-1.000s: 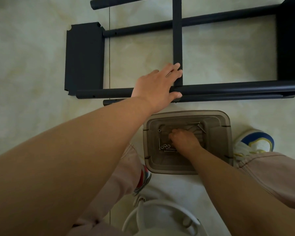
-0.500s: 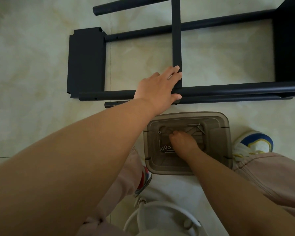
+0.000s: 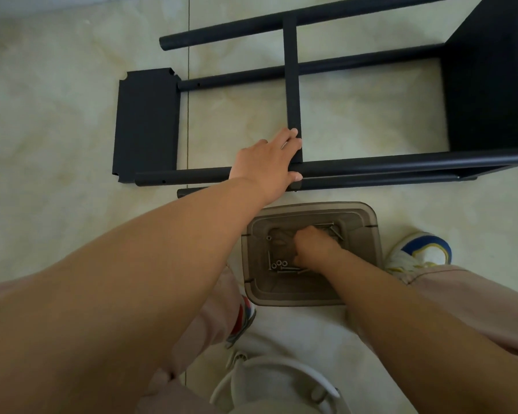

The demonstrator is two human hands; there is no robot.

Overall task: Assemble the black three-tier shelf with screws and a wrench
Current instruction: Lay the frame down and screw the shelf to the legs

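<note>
Since a second ago the right hand [image 3: 310, 245] has shifted a little inside the tray [image 3: 368, 222] and curled tighter, knuckles up, over the screws [image 3: 278, 264]; the left hand [image 3: 269, 162] has not left the shelf [image 3: 293, 85], though the view has tilted so more of the frame shows.

My guess is the step is fetching one screw for the joint where the middle tier meets the near pole [image 3: 401, 164]. To do it well, pinch a single screw by the shank, lift it clear of the others so none drags out, and keep the left hand pressing so the hole in the pole stays lined up with the tier's end. Bring the screw straight to that joint and start it by fingers before any wrench; I cannot pick out a wrench for certain among the metal bits in the tray.

Left hand: fingers nearly straight, laid flat over the pole and the foot of the middle tier, thumb hooked on the pole's near side, pressing rather than gripping. Right hand: fingers bent down into the tray; whether they have a screw I cannot tell, as the hand hides the tips.

The shelf lies on its side on the floor, just beyond the tray, with loose screws beside the right hand.
</note>
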